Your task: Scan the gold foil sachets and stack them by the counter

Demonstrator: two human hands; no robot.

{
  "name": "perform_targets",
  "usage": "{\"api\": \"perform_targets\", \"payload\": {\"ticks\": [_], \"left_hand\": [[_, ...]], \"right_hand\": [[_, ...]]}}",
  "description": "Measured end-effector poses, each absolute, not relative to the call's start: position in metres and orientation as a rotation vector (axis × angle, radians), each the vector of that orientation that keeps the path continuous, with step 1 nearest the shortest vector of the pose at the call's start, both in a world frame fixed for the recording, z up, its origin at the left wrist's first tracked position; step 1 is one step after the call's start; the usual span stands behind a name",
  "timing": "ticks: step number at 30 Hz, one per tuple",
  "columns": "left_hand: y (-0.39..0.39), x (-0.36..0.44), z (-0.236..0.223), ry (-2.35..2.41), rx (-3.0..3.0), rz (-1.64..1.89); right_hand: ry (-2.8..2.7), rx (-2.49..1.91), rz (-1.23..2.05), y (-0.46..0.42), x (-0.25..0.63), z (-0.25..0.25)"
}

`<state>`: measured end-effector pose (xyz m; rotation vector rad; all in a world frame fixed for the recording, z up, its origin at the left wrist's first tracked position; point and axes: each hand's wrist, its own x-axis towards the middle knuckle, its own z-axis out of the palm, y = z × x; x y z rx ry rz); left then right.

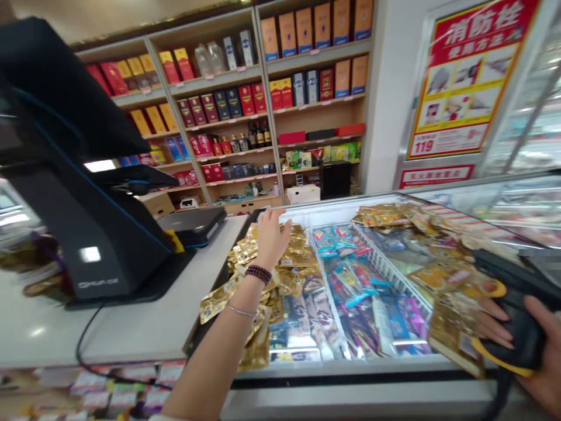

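Relative to the chest freezer (346, 369): open air above its stock admits the left hand (272, 240). A wire divider (328, 286) obstructs low rightward passage; a POS terminal (87, 234) stands beyond the left rim; a barcode scanner (512, 310) blocks the right end.

On the wall beside the glass-fronted cooler (526, 111) hangs a red fire-hydrant instruction poster (471, 79), headed in large white Chinese characters 消防栓 with 使用方法 beneath, and the emergency number 119 (424, 147) stands in red at its lower left corner. Just below, a narrow red sign (436, 175) carries white characters too blurred to read with certainty, and the black checkout terminal (90, 257) bears a pale logo (92, 285) that is equally hard to make out. Labels on the gold foil packets (291, 275) and the boxes (322, 26) on the shelves are too small to read.
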<state>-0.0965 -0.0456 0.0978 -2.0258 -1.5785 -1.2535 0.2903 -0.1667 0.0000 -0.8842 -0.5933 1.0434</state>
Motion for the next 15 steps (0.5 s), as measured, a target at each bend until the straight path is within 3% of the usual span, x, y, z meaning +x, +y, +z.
{"api": "perform_targets", "payload": {"ticks": [7, 15], "left_hand": [[-0.019, 0.063, 0.088, -1.217, -2.571, -1.205], [-0.035, 0.189, 0.011, -1.162, -3.019, -0.753]], "right_hand": [[-0.388, -0.627, 1.040, -0.179, 0.333, 0.004], [-0.423, -0.584, 1.024, -0.169, 0.335, -0.006]]}}
